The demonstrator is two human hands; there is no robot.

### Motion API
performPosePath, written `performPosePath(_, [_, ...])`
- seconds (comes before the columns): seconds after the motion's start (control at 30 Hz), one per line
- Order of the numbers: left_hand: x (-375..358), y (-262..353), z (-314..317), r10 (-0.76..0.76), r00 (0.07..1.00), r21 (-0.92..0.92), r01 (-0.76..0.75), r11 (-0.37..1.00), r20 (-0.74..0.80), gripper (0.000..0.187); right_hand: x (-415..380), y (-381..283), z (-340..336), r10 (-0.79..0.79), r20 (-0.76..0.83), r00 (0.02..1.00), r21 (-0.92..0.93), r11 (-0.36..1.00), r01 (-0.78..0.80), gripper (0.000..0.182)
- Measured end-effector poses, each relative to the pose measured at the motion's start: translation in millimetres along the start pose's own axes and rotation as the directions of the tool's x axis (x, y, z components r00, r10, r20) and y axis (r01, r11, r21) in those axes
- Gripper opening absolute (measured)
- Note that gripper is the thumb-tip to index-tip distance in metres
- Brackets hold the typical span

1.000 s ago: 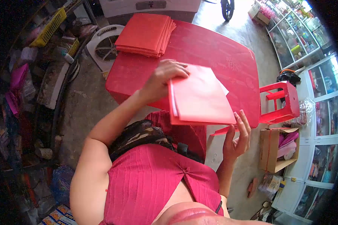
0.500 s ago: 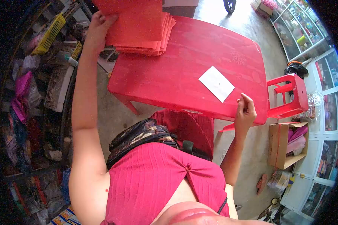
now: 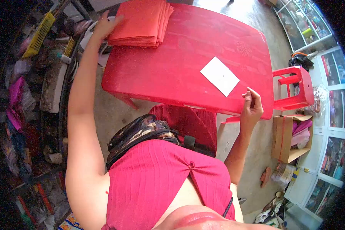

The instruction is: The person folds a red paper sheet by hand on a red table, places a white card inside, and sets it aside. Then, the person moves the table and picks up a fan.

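Observation:
At the far left corner of the red table lies a stack of red-orange paper pieces, perhaps envelopes, with its edges slightly fanned. My left hand is at the left edge of that stack, open with its fingers apart; the fingertips on the stack side are blurred. A white card with a small dark mark rests flat near the table's right front. My right hand hovers just right of the card, apart from it. Its thumb and fingers are curled together, and anything between them is too small to make out.
A red stool stands against the right side of the table. Behind it are a cardboard box with pink items and glass-fronted cabinets. Cluttered shelves with a yellow basket line the left. A dark patterned bag is at my waist.
The top red sheet, raised before, now lies on the stack, and my left hand has come off it to the left. My view has shifted slightly; my right hand stays beside the card.

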State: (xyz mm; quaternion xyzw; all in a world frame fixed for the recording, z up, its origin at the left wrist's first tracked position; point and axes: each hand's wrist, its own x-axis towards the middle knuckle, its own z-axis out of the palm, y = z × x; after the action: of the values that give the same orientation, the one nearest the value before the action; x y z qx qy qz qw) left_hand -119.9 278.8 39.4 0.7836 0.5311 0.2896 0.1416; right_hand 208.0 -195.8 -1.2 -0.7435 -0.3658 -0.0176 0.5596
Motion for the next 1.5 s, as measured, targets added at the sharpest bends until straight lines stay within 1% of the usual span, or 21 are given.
performPosePath(0.03, [-2.6, 0.0, 0.3, -0.038, 0.992, -0.259, 0.068, 0.964, 0.118, 0.106, -0.2, 0.1, 0.3, 0.016, -0.006, 1.000, -0.008, 1.000, -0.016, 0.016])
performPosePath(0.07, [0.4, -10.3, 6.2, -0.028, 0.990, -0.257, 0.063, 0.964, 0.141, 0.106, 0.7, 2.1, 1.8, -0.009, -0.016, 1.000, 0.020, 1.000, 0.009, 0.016])
performPosePath(0.13, [9.3, -29.4, 30.3, -0.049, 0.917, -0.558, 0.282, 0.780, 0.396, 0.104, -2.0, 4.9, 0.7, -0.008, -0.042, 0.999, 0.018, 1.000, 0.008, 0.016])
performPosePath(0.3, [-15.5, 11.4, 30.2, -0.019, 0.928, -0.506, 0.220, 0.834, 0.372, 0.078, 0.5, 5.9, 4.2, -0.072, -0.055, 0.996, 0.005, 0.997, 0.072, 0.015])
performPosePath(0.33, [-18.0, 15.0, 32.9, -0.012, 0.925, -0.510, 0.220, 0.832, 0.379, 0.078, 0.5, 4.1, 3.7, -0.069, -0.060, 0.996, -0.004, 0.998, 0.069, 0.015])
performPosePath(0.4, [-31.8, 32.6, 29.8, -0.002, 0.964, -0.461, 0.129, 0.878, 0.267, 0.077, 0.4, 0.7, 4.3, -0.057, -0.032, 0.998, -0.091, 0.994, 0.054, 0.014])
performPosePath(0.43, [-31.7, 32.8, 32.8, 0.008, 0.963, -0.467, 0.124, 0.876, 0.271, 0.077, 0.9, 5.0, 8.5, -0.119, -0.065, 0.991, -0.080, 0.990, 0.113, 0.013])
performPosePath(0.53, [-27.4, 33.9, 40.9, -0.059, 0.968, -0.445, 0.166, 0.880, 0.243, 0.075, -0.3, -1.5, 16.5, -0.120, -0.098, 0.988, -0.210, 0.973, 0.097, 0.012])
performPosePath(0.6, [-29.6, 35.3, 36.4, -0.127, 0.944, -0.462, 0.263, 0.847, 0.303, 0.078, 0.6, -0.6, 21.2, -0.129, -0.116, 0.985, -0.207, 0.973, 0.103, 0.012])
performPosePath(0.67, [-30.0, 24.1, 34.2, -0.169, 0.953, -0.498, 0.278, 0.821, 0.253, 0.080, -0.4, -2.9, 22.2, -0.201, -0.094, 0.975, -0.301, 0.939, 0.165, 0.012])
performPosePath(0.73, [-39.5, -3.2, 25.2, -0.233, 0.951, -0.530, 0.306, 0.791, 0.201, 0.082, -3.4, -4.0, 20.1, -0.242, -0.076, 0.967, -0.295, 0.932, 0.210, 0.010])
performPosePath(0.8, [-64.8, -37.7, 5.6, -0.164, 0.949, -0.524, 0.286, 0.802, 0.268, 0.088, -3.7, -5.4, 18.6, -0.280, -0.055, 0.958, -0.321, 0.914, 0.249, 0.008])
performPosePath(0.87, [-110.5, -45.5, -4.4, -0.288, 0.804, -0.547, 0.573, 0.610, 0.521, 0.079, -5.3, -4.7, 18.6, -0.281, -0.039, 0.959, -0.319, 0.913, 0.255, 0.008])
performPosePath(1.0, [-169.5, -23.3, 3.3, -0.259, 0.826, -0.613, 0.550, 0.567, 0.501, 0.067, -3.6, -5.7, 20.3, -0.292, -0.025, 0.956, -0.366, 0.893, 0.263, 0.007])
performPosePath(1.07, [-166.8, -32.7, 9.6, -0.250, 0.900, -0.548, 0.418, 0.724, 0.356, 0.060, -2.1, -6.0, 19.5, -0.324, 0.009, 0.946, -0.331, 0.892, 0.309, 0.009])
performPosePath(1.1, [-169.6, -10.0, -2.8, -0.181, 0.905, -0.619, 0.399, 0.676, 0.386, 0.061, -2.0, -6.4, 19.1, -0.317, 0.026, 0.948, -0.356, 0.883, 0.305, 0.009])
performPosePath(1.17, [-168.4, -12.8, 0.6, -0.218, 0.890, -0.591, 0.433, 0.680, 0.400, 0.060, -8.9, -15.6, 16.3, -0.207, 0.074, 0.976, -0.367, 0.904, 0.219, 0.013])
performPosePath(1.2, [-166.9, -16.6, 0.4, -0.236, 0.877, -0.557, 0.453, 0.696, 0.418, 0.058, -11.3, -17.6, 18.3, -0.214, 0.085, 0.973, -0.363, 0.903, 0.230, 0.013])
performPosePath(1.27, [-170.1, -22.1, 4.1, -0.197, 0.884, -0.627, 0.443, 0.641, 0.424, 0.058, -16.4, -15.6, 20.3, -0.456, 0.205, 0.866, -0.449, 0.742, 0.498, 0.017])
performPosePath(1.3, [-171.5, -23.9, 5.8, -0.147, 0.891, -0.689, 0.429, 0.584, 0.430, 0.057, -22.0, -16.2, 20.8, -0.432, 0.261, 0.863, -0.494, 0.708, 0.504, 0.022])
performPosePath(1.5, [-176.1, -18.6, 3.8, -0.120, 0.918, -0.715, 0.371, 0.592, 0.378, 0.056, -19.6, -7.1, 24.0, -0.531, 0.253, 0.809, -0.602, 0.568, 0.561, 0.030])
